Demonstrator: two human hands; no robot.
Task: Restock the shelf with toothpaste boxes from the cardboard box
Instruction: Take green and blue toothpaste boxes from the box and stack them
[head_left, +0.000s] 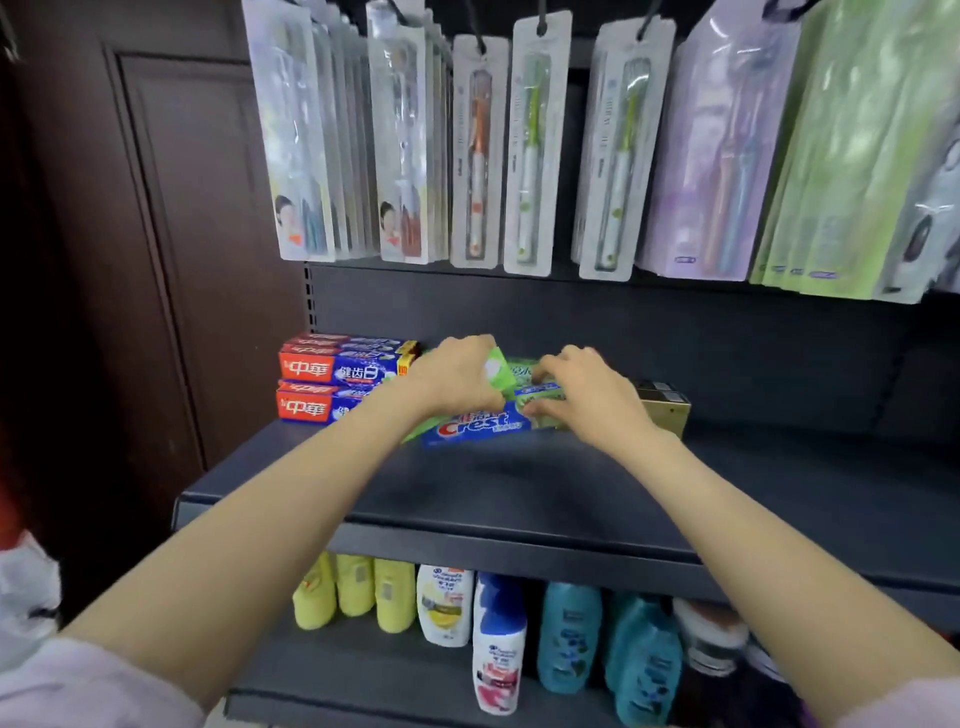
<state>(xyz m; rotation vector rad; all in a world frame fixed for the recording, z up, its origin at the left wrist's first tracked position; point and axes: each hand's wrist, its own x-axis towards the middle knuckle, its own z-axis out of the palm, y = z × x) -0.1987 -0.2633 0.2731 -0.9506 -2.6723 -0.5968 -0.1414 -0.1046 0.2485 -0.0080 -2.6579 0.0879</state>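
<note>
On the dark shelf lies a blue-and-green Crest toothpaste box, with more green Crest boxes stacked on and behind it. My left hand grips the left end of a green box on top of the stack. My right hand holds the right part of the stacked Crest boxes, fingers curled over them. Red-and-blue toothpaste boxes stand stacked at the shelf's back left. The cardboard box is out of view.
A gold-and-black box sits right of my right hand. Packaged toothbrushes hang above the shelf. Shampoo bottles line the lower shelf. A dark wooden door is at left.
</note>
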